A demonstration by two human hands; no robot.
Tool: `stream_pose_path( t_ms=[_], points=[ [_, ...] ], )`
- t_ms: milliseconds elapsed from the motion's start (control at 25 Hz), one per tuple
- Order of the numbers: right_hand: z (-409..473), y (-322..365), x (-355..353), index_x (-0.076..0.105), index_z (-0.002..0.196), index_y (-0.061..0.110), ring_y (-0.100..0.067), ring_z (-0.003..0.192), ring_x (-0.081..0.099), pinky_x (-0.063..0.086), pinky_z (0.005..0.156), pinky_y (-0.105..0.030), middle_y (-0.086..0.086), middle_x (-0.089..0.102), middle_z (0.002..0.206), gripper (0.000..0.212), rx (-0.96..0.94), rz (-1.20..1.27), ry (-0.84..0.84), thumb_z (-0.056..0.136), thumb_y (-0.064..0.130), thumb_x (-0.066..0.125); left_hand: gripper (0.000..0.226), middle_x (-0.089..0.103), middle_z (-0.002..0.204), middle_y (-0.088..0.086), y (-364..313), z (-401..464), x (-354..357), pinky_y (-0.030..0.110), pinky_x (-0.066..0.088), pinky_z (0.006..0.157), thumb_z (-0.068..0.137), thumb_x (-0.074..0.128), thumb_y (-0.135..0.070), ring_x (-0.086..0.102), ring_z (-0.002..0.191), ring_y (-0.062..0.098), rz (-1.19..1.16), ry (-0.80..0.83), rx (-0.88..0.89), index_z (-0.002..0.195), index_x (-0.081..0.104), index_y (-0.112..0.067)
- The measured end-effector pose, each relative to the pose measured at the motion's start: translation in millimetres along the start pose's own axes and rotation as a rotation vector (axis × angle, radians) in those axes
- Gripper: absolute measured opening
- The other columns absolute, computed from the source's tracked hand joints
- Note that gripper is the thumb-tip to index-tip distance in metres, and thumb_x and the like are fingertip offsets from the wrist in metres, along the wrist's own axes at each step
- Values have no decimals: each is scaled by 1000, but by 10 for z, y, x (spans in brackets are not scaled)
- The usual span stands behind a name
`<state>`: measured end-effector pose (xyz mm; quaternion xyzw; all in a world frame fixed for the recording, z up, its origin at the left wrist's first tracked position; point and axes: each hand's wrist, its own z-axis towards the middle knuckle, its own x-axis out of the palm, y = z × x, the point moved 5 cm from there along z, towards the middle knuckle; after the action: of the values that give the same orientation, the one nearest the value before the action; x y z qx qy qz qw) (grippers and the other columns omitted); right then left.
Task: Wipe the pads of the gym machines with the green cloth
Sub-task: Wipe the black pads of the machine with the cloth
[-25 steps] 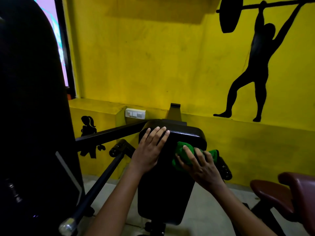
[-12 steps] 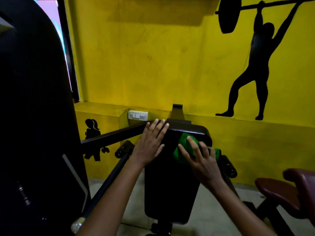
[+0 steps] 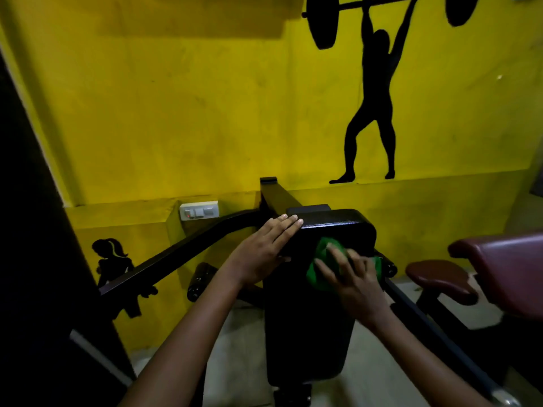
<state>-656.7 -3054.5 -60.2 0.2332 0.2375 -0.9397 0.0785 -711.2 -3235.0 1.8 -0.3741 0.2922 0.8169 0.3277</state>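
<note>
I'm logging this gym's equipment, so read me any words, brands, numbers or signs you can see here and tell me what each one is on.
None: no readable text anywhere.
Yellow wall: only painted silhouettes, a weightlifter and a ponytailed figure, no lettering.
Switch plate: no legible marking.
Black pad and green cloth: no label visible.

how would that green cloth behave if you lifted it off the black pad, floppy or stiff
Probably floppy: the green cloth lies bunched and folded under the right hand, so it would likely droop. It looks light for its size. Pushed across the smooth black pad, it would probably slide and crumple rather than roll.
</note>
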Motion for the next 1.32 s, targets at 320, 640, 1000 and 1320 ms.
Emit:
stream_pose_path(
  t_ms=[320,640,1000,1320],
  points=[
    [489,-30,-175,41,131,25,-34,109,40,48,72,-44,-12,36,135,54,105,-7,-71,79,39,50,79,20,157,3,63,-5,-47,21,5,116,88,64,-23,11,144,13,-114,43,-8,151,18,-13],
    [282,44,-126,42,132,27,-33,108,42,48,73,-41,-11,36,137,54,-146,22,-75,79,36,52,89,10,159,-5,27,-37,-105,29,14,118,84,67,-4,2,146,10,-245,134,-133,152,11,-18],
    [230,184,-24,38,139,27,-34,110,43,43,80,-42,-8,33,144,58,-209,76,-80,83,34,48,50,28,154,-5,151,166,-332,23,25,109,100,43,-9,17,143,7,-326,243,-181,146,34,-25],
    [34,351,122,40,137,27,-32,109,44,51,78,-46,-7,23,150,52,-284,66,-48,85,30,43,39,42,147,3,243,528,-216,27,24,113,100,44,-13,28,139,12,-497,260,-192,138,49,-17]
  ],
)
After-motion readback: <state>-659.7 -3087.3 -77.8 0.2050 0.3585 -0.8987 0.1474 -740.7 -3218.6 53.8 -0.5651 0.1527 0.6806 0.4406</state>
